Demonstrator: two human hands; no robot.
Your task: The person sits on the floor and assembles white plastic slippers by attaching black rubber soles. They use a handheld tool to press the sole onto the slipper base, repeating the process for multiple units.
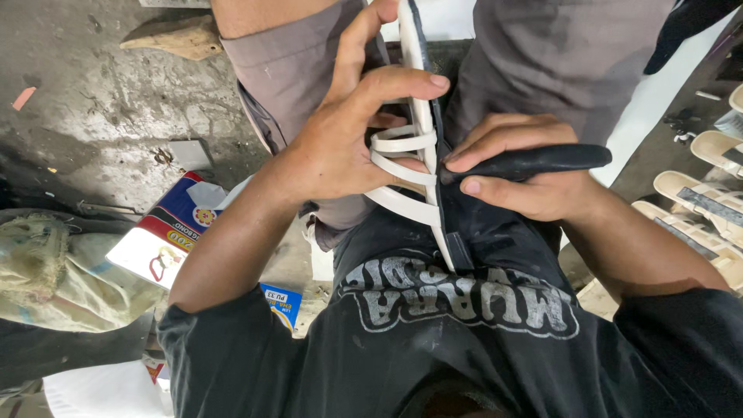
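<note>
My left hand (352, 131) grips a cream strappy sandal (412, 143) held on edge between my knees, fingers hooked through its straps and thumb over the top. My right hand (522, 174) is closed on a black-handled tool (534, 160) whose tip meets the sandal's sole edge near the straps. The tool's working end is hidden between hand and sandal. A dark strip runs along the sole's right edge.
More cream sandals (700, 209) lie in a row at the right edge. A printed cardboard box (166, 232) and a cloth sack (54, 271) sit on the dirty concrete floor (101, 101) at left. A wooden piece (174, 35) lies at the top left.
</note>
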